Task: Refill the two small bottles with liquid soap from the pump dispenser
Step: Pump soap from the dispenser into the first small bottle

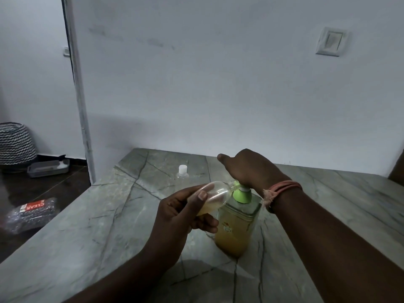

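Under the right hand (249, 169): pump dispenser (237, 224), clear body, yellow-orange soap filling the lower part, green collar and nozzle at top. Palm presses down on the pump head; thumb sticks out to the left, remaining fingers hidden behind the hand, so how they lie cannot be told. Reddish thread band (284, 186) on that wrist.

Just left of the pump nozzle: small clear bottle (213, 196), tilted, mouth up against the spout, a little yellow soap pooled at its lower end. Left hand (185, 213) grips it, thumb across the top, fingers curled beneath.

Beyond the left hand, well apart from it: second small bottle (182, 174), upright, white cap on, contents not discernible.

All on a grey-green veined stone counter (98, 237). Far left of the hands, down on the dark floor: zigzag-patterned basket (16, 143), grey tray (48, 168), plastic-wrapped pack with a red label (30, 213). White wall switch (331, 41) high above the right hand.
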`<state>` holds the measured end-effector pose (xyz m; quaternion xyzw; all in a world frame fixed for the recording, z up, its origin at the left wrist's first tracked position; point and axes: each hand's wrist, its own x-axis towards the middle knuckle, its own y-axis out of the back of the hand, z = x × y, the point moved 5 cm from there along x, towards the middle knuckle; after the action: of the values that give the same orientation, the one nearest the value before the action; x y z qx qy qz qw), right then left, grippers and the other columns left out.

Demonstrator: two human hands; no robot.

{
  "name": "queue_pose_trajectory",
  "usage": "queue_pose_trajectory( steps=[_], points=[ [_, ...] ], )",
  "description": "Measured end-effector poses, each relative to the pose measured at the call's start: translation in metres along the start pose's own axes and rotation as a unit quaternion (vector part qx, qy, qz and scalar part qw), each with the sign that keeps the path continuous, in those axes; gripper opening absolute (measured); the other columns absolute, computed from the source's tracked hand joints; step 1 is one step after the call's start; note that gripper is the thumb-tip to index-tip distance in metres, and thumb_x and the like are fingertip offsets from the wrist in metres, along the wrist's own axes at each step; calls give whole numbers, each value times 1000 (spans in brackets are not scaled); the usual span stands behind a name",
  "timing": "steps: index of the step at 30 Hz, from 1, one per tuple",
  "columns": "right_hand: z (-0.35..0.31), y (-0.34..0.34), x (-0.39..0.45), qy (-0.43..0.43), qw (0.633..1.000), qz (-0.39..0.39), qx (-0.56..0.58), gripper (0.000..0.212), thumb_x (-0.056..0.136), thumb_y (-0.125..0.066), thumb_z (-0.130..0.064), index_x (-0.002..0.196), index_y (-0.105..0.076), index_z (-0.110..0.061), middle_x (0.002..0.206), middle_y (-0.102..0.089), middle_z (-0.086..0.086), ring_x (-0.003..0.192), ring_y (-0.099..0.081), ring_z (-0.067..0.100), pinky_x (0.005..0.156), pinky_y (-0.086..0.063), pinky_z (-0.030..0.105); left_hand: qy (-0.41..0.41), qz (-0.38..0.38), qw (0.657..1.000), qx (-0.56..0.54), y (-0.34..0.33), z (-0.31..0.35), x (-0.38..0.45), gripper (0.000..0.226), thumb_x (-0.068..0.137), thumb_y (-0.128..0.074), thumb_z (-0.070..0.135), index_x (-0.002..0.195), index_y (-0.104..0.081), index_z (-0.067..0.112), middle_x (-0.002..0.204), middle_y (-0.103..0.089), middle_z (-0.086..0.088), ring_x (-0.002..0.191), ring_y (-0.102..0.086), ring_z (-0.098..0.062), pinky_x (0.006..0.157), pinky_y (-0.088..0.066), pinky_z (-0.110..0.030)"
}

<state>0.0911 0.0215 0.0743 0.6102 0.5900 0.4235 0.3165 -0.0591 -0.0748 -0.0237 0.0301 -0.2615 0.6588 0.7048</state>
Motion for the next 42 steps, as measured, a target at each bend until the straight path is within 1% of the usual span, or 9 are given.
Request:
queue_pose_trajectory(
  steps=[6,12,18,20,24,30,32,36,42],
  points=[
    [-13,13,-4,14,994,22,-109,47,93,-45,-62,68,-46,-21,70,-51,-2,84,-57,25,78,-45,34,16,-9,1000,-13,-2,0,-1,48,76,-71,37,120,-73,19,107,-76,-17,68,-72,-29,61,-60,-37],
    [-3,-2,0,1,1000,-14,4,52,94,-47,-54,59,-46,-16,60,-50,2,57,-48,21,61,-37,30,15,-15,1000,-14,1,0,-1,47,77,-71,36,120,-73,17,109,-75,-19,68,-71,-30,60,-60,-36],
    [-11,9,-2,15,996,6,-93,49,92,-46,-61,67,-49,-19,70,-55,0,83,-61,26,81,-49,35,11,-13,1000,-2,-1,1,-3,48,78,-70,38,122,-72,18,106,-76,-16,65,-70,-29,59,-60,-36],
    [-14,11,-1,30,994,29,-99,49,92,-47,-61,67,-48,-19,69,-53,0,81,-60,25,77,-49,35,12,-13,1000,-3,0,0,-2,49,80,-69,38,124,-71,17,106,-75,-16,65,-70,-29,59,-59,-37],
    [-2,0,0,8,1000,-2,-4,53,94,-47,-55,59,-46,-16,60,-48,2,57,-46,19,60,-37,30,3,-11,1000,-1,2,-1,-1,43,82,-67,37,121,-73,19,108,-75,-17,69,-72,-29,61,-60,-37],
    [-11,10,0,25,994,20,-109,45,90,-47,-58,67,-51,-19,73,-58,1,81,-61,26,76,-48,35,9,-11,1000,-11,-1,-1,-2,44,79,-70,36,120,-74,20,113,-75,-16,77,-74,-32,65,-61,-36],
    [-15,11,0,43,990,39,-130,42,90,-50,-56,68,-52,-19,73,-58,0,77,-60,24,71,-46,33,11,-9,1000,-13,-1,-1,-1,44,78,-72,33,120,-73,18,113,-75,-15,77,-75,-33,65,-61,-35],
    [-6,-1,2,9,999,-3,-38,45,92,-50,-50,61,-48,-17,60,-51,1,63,-52,23,65,-42,32,14,0,1000,-2,1,-2,-1,33,89,-71,21,121,-73,15,113,-76,-14,76,-75,-34,65,-61,-35],
    [-15,8,0,33,994,-11,-102,45,92,-51,-55,65,-51,-18,67,-55,0,75,-59,23,74,-49,33,14,7,1000,3,-2,0,-2,39,84,-64,19,122,-71,12,108,-77,-12,73,-74,-32,62,-61,-34]
  ],
)
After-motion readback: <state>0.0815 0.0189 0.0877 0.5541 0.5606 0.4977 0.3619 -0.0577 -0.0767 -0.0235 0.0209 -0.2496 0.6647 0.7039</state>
